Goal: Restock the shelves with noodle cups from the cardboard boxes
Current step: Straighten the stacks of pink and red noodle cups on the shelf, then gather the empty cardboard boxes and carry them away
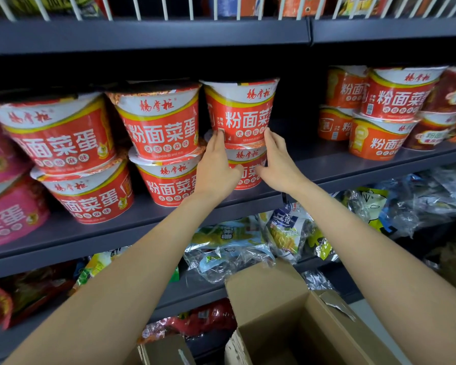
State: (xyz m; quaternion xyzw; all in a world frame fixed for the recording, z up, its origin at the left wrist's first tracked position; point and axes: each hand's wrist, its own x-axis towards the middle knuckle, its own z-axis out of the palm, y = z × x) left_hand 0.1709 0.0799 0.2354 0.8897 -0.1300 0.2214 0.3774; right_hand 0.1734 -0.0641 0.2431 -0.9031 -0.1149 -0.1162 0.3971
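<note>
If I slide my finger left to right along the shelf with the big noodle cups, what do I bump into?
Pink cups → first red stack → second red stack → left hand → the stack being held → right hand → a bare gap of shelf → the far red cups.

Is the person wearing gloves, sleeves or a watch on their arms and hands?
No. Both forearms are bare all the way to the bottom edge of the picture, with no sleeves showing. The left hand and the right hand have no gloves. No watch, bracelet or ring shows on either wrist or on the fingers in view. The fingernails look short and plain.
</note>
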